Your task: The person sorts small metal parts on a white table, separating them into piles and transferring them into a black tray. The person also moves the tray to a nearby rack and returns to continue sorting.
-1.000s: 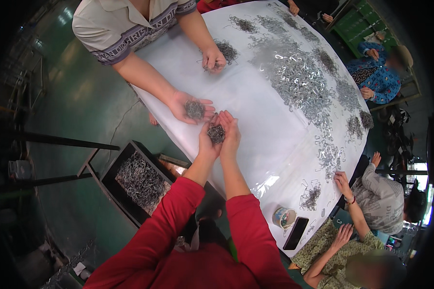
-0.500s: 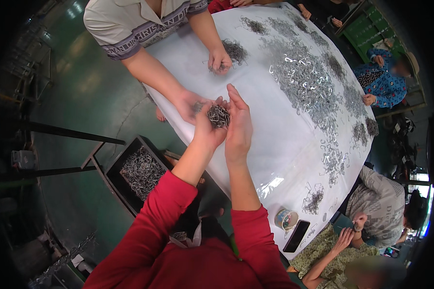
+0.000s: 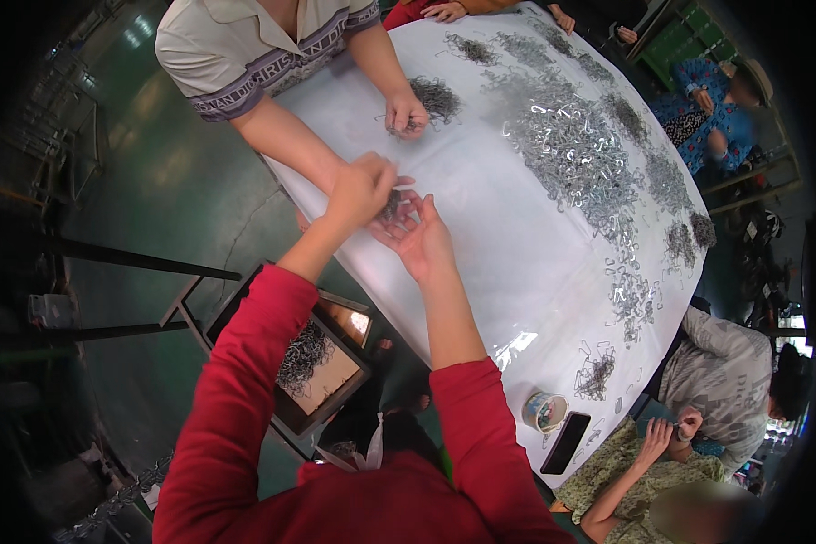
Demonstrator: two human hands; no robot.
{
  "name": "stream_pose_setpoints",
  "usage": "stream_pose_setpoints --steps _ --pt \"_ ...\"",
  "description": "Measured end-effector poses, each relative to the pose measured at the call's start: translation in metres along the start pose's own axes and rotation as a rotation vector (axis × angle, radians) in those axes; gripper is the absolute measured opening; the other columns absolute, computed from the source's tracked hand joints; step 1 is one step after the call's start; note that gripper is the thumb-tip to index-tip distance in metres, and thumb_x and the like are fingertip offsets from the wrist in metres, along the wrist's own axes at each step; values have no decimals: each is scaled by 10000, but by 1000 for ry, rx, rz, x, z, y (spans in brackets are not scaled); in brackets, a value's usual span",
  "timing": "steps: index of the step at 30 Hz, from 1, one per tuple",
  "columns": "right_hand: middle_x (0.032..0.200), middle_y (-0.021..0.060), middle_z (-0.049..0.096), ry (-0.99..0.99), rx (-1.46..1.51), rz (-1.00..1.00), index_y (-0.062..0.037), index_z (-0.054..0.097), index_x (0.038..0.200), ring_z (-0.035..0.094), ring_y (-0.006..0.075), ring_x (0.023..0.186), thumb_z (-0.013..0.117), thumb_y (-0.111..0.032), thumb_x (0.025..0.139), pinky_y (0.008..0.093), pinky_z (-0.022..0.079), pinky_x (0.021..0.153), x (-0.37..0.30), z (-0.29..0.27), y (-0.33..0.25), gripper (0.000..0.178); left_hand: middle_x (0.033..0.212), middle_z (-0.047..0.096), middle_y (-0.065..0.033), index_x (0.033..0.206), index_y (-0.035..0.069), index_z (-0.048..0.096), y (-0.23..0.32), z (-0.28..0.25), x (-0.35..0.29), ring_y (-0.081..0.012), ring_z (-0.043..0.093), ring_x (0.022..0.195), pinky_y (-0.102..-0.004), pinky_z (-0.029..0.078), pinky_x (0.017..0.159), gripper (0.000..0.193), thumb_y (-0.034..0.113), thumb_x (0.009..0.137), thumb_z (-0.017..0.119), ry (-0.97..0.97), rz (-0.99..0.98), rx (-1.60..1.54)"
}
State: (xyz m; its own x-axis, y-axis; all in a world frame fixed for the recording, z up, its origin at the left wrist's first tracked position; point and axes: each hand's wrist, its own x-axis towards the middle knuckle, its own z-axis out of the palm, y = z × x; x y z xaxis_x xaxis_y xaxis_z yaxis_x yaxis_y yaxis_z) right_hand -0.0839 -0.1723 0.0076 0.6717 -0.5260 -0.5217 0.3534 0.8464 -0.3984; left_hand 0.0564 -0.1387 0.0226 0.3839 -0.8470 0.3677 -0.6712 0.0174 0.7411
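Since the earlier frames the two hands have shifted from pressing together palm to palm: the left hand (image 3: 361, 188) has come over the top, fingers curled down, while the right hand (image 3: 419, 234) now lies open and cupped beneath it. To judge by this, the handful is being picked over rather than simply carried.

Head view: the small clump of metal wire clips (image 3: 392, 207) sits between the two hands, just above the near edge of the white counter (image 3: 499, 263). It looks like a dark, tangled knot of thin bent wire, partly hidden by the left fingers. The left hand pinches at the clump; the right stays spread flat. Across the counter, another person's hand (image 3: 404, 112) rests by a loose pile of clips (image 3: 437, 93).
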Motion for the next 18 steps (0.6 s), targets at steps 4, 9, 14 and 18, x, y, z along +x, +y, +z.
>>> stream_pose_setpoints --steps 4,9,14,18 --pt "1192 126 454 -19 -49 -55 -100 384 1389 498 328 1137 405 -454 1006 487 410 1000 8 3 2 522 839 609 -121 865 18 627 -7 3 -5 -282 585 814 -380 460 716 121 132 877 586 -24 328 204" --pt "1243 145 456 -10 -61 -77 -87 396 1384 487 352 1179 417 -448 1002 487 404 1009 11 8 -5 527 879 621 -117 948 24 646 -10 -3 1 -297 581 870 -382 461 764 147 130 871 579 -1 355 138" --pt "1341 173 416 21 -129 -84 -81 400 1388 487 333 1201 433 -438 997 468 422 991 8 2 -6 530 982 636 -123 996 43 665 -4 -13 12 -307 572 961 -385 440 855 203 165 899 537 -45 248 -59" --pt "1345 174 443 182 -367 -194 -39 431 1343 525 282 1170 417 -400 1011 426 457 968 -17 -19 4 491 1089 628 -136 1035 22 652 7 -44 4 -301 562 1063 -393 396 971 247 173 921 494 126 275 -133"
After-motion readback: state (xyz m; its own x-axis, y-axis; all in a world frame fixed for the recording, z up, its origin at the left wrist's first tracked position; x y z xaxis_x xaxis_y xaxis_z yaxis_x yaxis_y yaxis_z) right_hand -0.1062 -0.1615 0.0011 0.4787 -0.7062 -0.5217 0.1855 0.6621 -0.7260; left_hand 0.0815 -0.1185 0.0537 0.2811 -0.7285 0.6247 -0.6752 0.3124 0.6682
